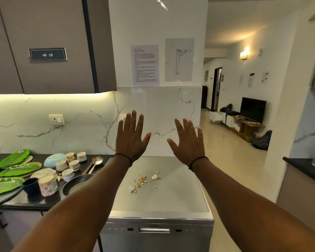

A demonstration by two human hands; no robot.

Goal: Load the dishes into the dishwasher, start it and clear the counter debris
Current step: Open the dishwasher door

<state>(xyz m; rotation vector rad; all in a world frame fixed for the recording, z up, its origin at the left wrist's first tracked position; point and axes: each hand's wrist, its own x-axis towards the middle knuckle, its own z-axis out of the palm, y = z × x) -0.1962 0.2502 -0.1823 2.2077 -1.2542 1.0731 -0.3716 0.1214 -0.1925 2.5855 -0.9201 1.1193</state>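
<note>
Both hands, left hand (130, 138) and right hand (188, 141), hover spread and empty above the closed stainless-steel dishwasher (157, 231), whose top bears scattered nutshell debris (144, 180); unloaded dishes (49, 171) crowd the dark counter (25, 202) left.

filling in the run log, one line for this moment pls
stage: pre-start | left hand: open, raised | right hand: open, raised | dishwasher: door shut | dishes: on counter | debris: on dishwasher top
</note>
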